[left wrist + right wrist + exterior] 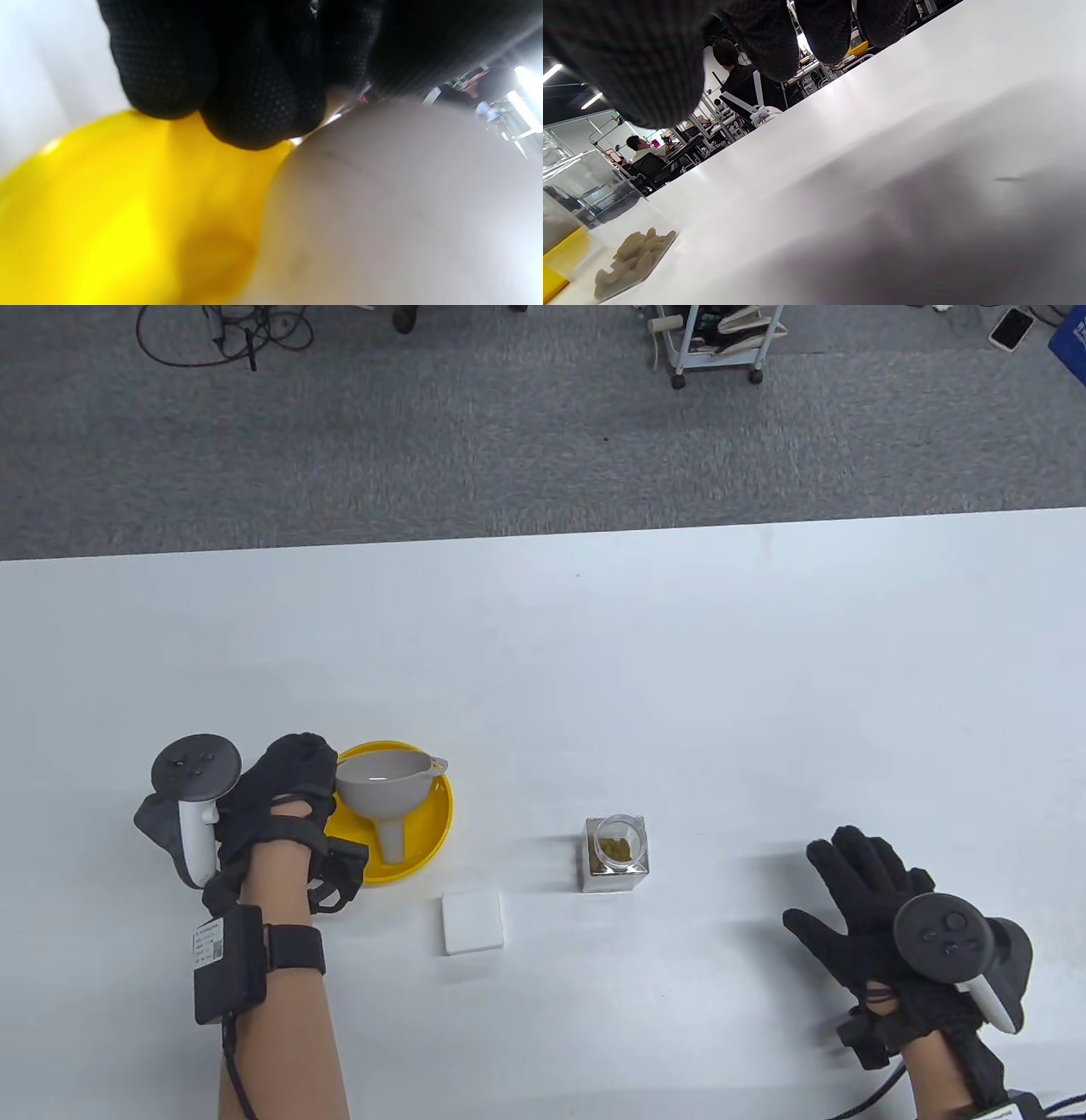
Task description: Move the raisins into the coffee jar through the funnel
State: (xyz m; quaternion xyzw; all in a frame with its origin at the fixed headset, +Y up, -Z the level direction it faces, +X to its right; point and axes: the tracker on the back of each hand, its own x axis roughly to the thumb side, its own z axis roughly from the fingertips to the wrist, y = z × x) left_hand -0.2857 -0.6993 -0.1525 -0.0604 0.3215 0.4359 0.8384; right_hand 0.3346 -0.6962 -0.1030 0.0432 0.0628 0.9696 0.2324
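Note:
A grey funnel [386,785] sits in a yellow bowl [428,836] at the lower left, its spout pointing toward the table's front edge. My left hand [284,793] grips the funnel's left rim. In the left wrist view my curled fingers [254,84] press against the funnel [382,212] over the bowl [106,212]. A square glass jar [615,855] with some raisins [618,848] inside stands open mid-table. My right hand [848,891] lies open and empty on the table, right of the jar. The right wrist view shows the jar [594,199] and raisins [632,258] at the left.
A white square lid [472,922] lies flat between the bowl and the jar, nearer the front edge. The white table [594,645] ends at a far edge with grey carpet and a wheeled cart [717,343] beyond.

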